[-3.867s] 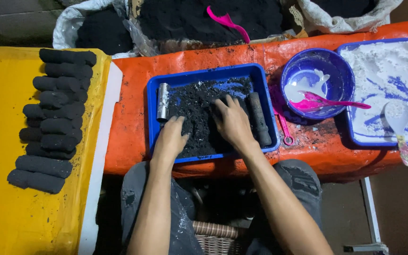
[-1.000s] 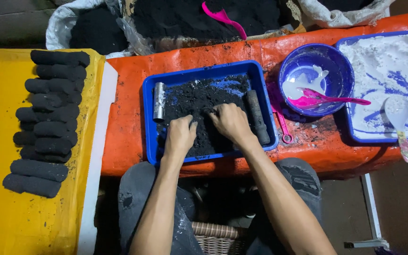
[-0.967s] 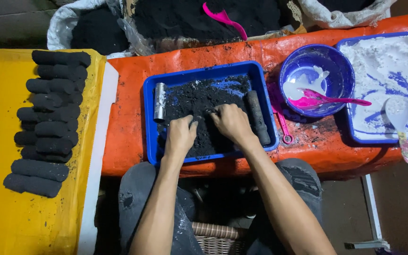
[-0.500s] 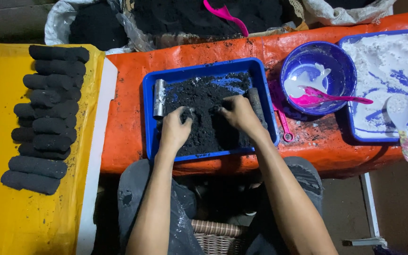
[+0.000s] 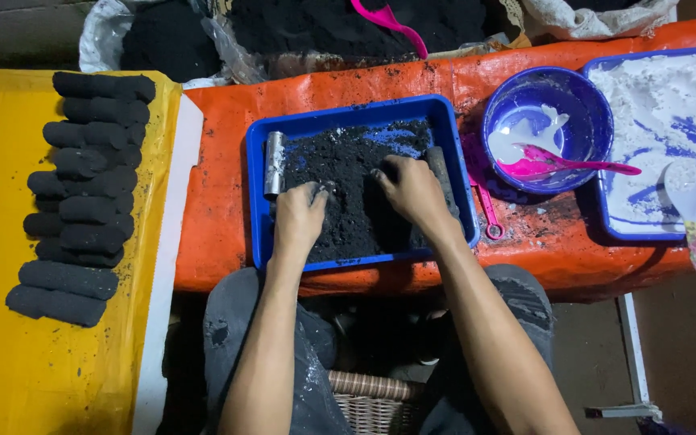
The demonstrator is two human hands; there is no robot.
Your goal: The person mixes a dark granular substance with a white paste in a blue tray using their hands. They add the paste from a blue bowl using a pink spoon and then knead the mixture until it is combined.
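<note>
Hands work in the blue tray (image 5: 261,211) at the centre of the frame, both pressed palm-down into the black powder (image 5: 350,187) that fills it. The left hand (image 5: 298,219) curls loosely into the powder at the tray's lower left, just below a metal tube (image 5: 274,163); whether its fingers clamp anything cannot be told. The right hand (image 5: 411,190) lies spread with fingers apart, beside a dark cylinder (image 5: 440,171) along the right wall. Black pressed rolls (image 5: 82,193) are stacked on the yellow surface (image 5: 10,354) at the left. A blue bowl (image 5: 586,113) holding a pink spoon (image 5: 561,163) stands upper right.
</note>
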